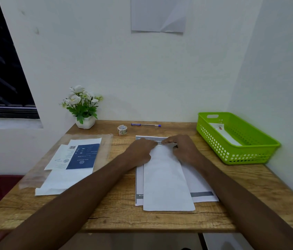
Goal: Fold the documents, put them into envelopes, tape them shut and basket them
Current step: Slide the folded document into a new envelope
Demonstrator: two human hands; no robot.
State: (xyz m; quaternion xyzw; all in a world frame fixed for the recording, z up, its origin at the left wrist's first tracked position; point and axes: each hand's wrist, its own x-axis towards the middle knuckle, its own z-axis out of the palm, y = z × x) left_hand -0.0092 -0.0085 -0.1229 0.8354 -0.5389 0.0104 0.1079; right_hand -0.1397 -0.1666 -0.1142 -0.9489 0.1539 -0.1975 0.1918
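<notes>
A long white envelope (165,181) lies lengthwise on top of printed documents (201,188) in the middle of the wooden table (117,210). My left hand (140,150) and my right hand (181,148) both rest at the envelope's far end, fingertips pressing along its top edge where a thin strip, seemingly tape, runs across. A roll of clear tape (122,130) stands behind them. The green plastic basket (261,150) sits at the right and holds a white envelope (225,133).
At the left, a clear sleeve (104,147) holds white papers and a blue printed sheet (83,156). A blue pen (145,125) lies near the wall, and a potted plant with white flowers (83,109) stands at the back left.
</notes>
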